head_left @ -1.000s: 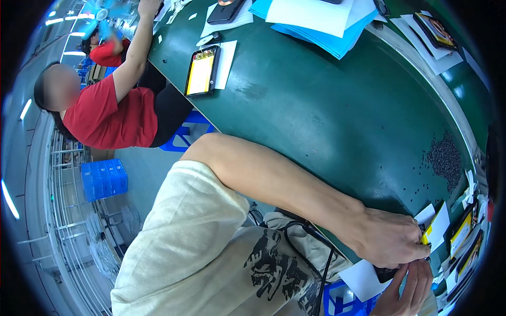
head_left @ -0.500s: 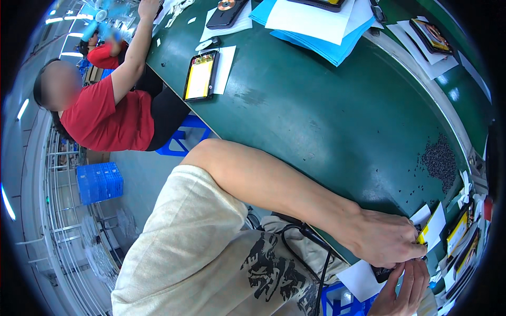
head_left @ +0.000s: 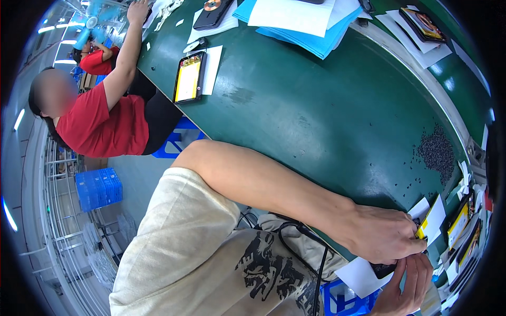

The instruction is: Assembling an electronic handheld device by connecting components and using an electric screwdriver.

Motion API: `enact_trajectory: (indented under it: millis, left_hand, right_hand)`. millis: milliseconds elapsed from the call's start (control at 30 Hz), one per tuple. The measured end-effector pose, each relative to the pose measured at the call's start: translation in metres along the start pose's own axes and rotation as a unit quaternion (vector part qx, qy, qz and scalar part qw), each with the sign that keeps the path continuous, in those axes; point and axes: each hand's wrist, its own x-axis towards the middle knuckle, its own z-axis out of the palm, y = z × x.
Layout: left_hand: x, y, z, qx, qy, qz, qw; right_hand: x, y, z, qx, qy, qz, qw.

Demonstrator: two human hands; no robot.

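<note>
At the lower right, my left hand reaches across the table corner, its fingers curled down over a black device. A yellow strip and a white sheet show just past its knuckles. My right hand comes up from below, fingers bent and pressed together close to the left fingertips. What the right fingertips pinch is hidden. Most of the device lies under my hands. A white paper sticks out from beneath it toward me.
A heap of small black pieces lies beyond my hands on the green table. Stacked devices and papers crowd the right edge. An open black device and blue sheets lie farther off. A person in red sits at the left.
The view has shifted slightly. My hands stay together over the device, with the right fingers a little raised. The far person's arm has moved, and a blue fan shows more plainly.
</note>
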Motion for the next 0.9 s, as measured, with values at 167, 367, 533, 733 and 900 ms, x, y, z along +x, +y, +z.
enact_trajectory:
  millis: [167, 367, 533, 733, 900]
  left_hand:
    - [0.002, -0.001, 0.002, 0.009, -0.006, 0.001, 1.000]
    - [0.011, 0.004, 0.009, -0.020, -0.016, 0.023, 0.999]
    - [-0.003, 0.002, -0.002, 0.050, -0.030, -0.003, 0.998]
    - [-0.006, -0.001, -0.006, -0.008, 0.005, -0.019, 1.000]
    - [-0.002, -0.001, -0.003, -0.023, 0.020, -0.009, 0.999]
  right_hand:
    - [-0.004, 0.005, 0.004, -0.009, 0.008, 0.001, 1.000]
    - [-0.009, 0.000, -0.007, -0.031, 0.012, 0.038, 0.999]
    - [-0.019, 0.010, 0.014, 0.042, 0.022, 0.056, 0.997]
    - [-0.014, 0.011, 0.020, 0.070, 0.065, 0.045, 0.994]
    - [-0.016, 0.007, 0.019, 0.063, 0.069, 0.086, 0.992]
